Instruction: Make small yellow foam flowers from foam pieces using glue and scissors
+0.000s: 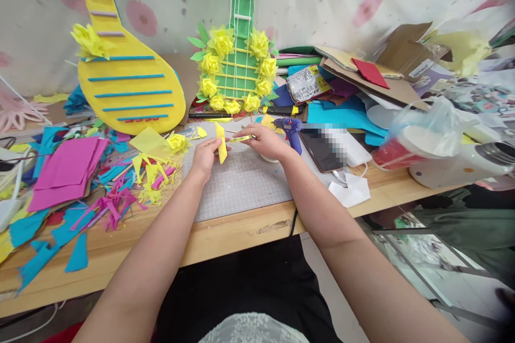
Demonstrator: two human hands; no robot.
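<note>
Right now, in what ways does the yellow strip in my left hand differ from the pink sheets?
The yellow strip is narrow; the pink sheets are much wider. The strip is held up in your left hand; the sheets lie overlapping among scraps. Both look thin and straight-edged.

Illegible print on the silvery packet (pixel 302 86) and a white label (pixel 420 68) against cardboard (pixel 402 47)

A phone (pixel 317 146) lies left of a cup (pixel 397 153).
</note>
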